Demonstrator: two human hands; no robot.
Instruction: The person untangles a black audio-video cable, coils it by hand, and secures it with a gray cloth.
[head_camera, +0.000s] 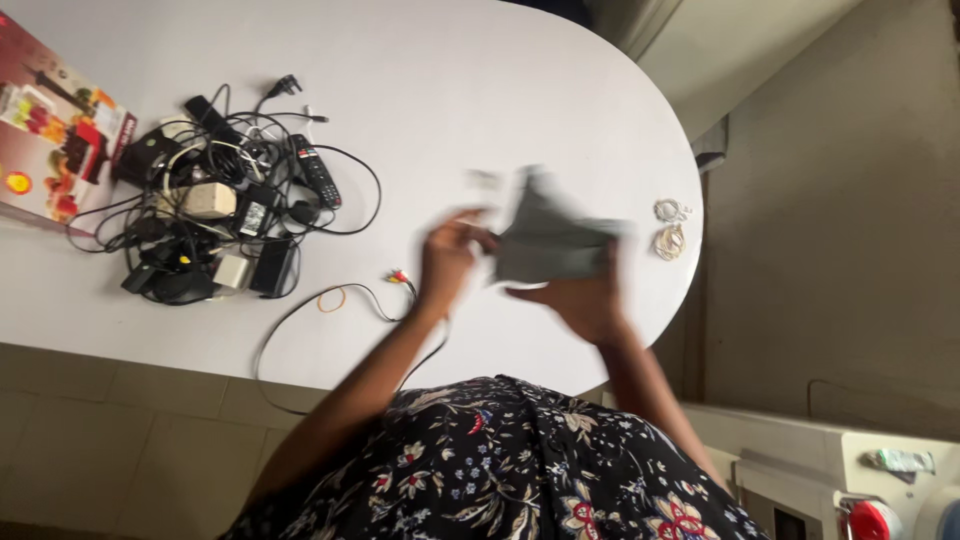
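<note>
Both hands grip a grey pouch (548, 240) above the white counter (450, 90): left hand (447, 256) pinching its left edge, right hand (585, 295) cupping it beneath. Motion blurs the soft, crumpled, roughly rectangular fabric.

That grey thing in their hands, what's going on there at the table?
A person holds a blurred grey pouch, perhaps cloth, in both hands: left hand at one edge, right hand underneath. On the white table lie a tangle of cables and chargers with a remote, and an orange rubber band.
</note>
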